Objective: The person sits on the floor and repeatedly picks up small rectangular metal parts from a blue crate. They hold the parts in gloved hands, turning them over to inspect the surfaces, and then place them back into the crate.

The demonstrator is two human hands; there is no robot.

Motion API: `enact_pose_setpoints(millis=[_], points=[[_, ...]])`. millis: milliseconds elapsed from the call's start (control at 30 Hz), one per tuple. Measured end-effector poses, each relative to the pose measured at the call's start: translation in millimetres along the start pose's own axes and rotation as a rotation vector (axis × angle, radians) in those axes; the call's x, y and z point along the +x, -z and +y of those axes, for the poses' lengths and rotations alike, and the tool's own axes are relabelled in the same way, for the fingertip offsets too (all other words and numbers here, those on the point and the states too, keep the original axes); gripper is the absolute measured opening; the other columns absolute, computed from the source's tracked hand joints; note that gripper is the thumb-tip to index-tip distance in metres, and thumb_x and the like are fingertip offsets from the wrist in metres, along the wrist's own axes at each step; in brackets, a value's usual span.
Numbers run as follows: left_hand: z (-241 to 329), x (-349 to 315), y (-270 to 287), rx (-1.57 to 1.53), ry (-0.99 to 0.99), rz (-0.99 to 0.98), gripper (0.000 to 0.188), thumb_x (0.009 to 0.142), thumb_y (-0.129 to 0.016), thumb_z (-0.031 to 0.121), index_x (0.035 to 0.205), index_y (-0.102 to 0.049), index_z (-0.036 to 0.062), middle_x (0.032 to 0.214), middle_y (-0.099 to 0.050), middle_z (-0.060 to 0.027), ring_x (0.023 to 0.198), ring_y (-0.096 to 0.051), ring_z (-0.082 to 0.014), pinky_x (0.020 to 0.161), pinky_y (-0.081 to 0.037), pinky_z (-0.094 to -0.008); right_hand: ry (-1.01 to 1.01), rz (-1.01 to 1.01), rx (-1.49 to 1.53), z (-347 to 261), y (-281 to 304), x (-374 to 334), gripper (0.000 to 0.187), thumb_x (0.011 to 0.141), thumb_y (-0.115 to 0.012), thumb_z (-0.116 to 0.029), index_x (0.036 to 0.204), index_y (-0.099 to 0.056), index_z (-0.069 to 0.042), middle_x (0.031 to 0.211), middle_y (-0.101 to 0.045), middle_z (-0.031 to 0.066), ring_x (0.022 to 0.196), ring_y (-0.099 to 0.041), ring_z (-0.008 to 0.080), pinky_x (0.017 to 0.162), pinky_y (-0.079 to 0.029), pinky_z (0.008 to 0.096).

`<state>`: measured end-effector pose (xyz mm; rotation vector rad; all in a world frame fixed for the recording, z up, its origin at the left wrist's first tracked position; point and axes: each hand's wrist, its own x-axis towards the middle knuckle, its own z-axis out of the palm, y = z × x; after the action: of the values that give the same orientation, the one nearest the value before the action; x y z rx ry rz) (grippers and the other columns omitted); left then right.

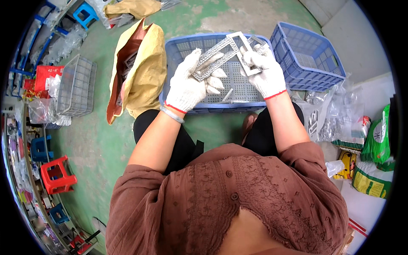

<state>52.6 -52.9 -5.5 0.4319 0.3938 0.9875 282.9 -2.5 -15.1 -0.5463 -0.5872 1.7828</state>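
Observation:
My left hand (pixel 186 83), in a white knit glove with a red cuff, grips one end of a grey rectangular frame with patterned strips (pixel 220 63). My right hand (pixel 270 75), gloved the same way, has its fingers closed on a plain pale rectangular frame (pixel 240 55). The two frames meet or overlap at their far corners; I cannot tell if they are joined. Both hands are above a blue plastic crate (pixel 242 105) with a perforated bottom. A few thin pale pieces (pixel 228 94) lie inside it.
Left of the crate stands a yellow woven sack (pixel 146 72) with grey pieces inside. A second blue crate (pixel 314 76) is at the right, near clear plastic bags (pixel 335 119). Farther left are a grey mesh basket (pixel 76 87), a red stool (pixel 58 175) and shelving.

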Motion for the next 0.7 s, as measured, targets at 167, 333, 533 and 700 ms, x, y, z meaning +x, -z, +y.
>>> enact_pose_setpoints(millis=[167, 333, 533, 700], points=[[-8, 3, 4, 0.422, -0.161, 0.094, 0.059, 0.097, -0.058, 0.032, 0.143, -0.045, -0.0018, 0.114, -0.063, -0.0234, 0.078, -0.065, -0.0271, 0.073, -0.054, -0.0340, -0.026, -0.019, -0.076, 12, -4, 0, 0.029, 0.083, -0.060, 0.009, 0.107, -0.049, -0.002, 0.097, -0.061, 0.0161, 0.073, -0.063, 0.0233, 0.062, -0.053, 0.0366], [-10, -2, -2, 1.272, -0.487, 0.139, 0.081, 0.079, -0.080, 0.007, 0.150, -0.039, 0.0011, 0.135, -0.058, -0.0133, 0.105, -0.063, -0.0171, 0.093, -0.053, -0.0300, -0.031, 0.000, -0.129, 16, 5, 0, 0.033, 0.079, -0.060, 0.012, 0.106, -0.047, -0.002, 0.092, -0.058, 0.0138, 0.073, -0.063, 0.0235, 0.065, -0.055, 0.0365], [-11, -2, -9, 1.396, -0.607, 0.279, 0.097, 0.071, -0.083, 0.000, 0.154, -0.033, 0.0055, 0.142, -0.053, -0.0142, 0.111, -0.061, -0.0166, 0.087, -0.056, -0.0262, -0.035, 0.024, -0.190, 13, -1, -7, 0.035, 0.078, -0.058, 0.014, 0.107, -0.048, -0.002, 0.098, -0.061, 0.0159, 0.075, -0.064, 0.0231, 0.065, -0.056, 0.0357], [-9, -8, -10, 1.457, -0.537, 0.231, 0.099, 0.073, -0.085, 0.009, 0.155, -0.030, 0.0062, 0.136, -0.057, -0.0139, 0.114, -0.059, -0.0153, 0.086, -0.055, -0.0275, -0.062, 0.012, -0.119, 6, -15, -14, 0.039, 0.078, -0.058, 0.014, 0.111, -0.049, -0.004, 0.104, -0.063, 0.0175, 0.077, -0.066, 0.0219, 0.065, -0.058, 0.0358]])
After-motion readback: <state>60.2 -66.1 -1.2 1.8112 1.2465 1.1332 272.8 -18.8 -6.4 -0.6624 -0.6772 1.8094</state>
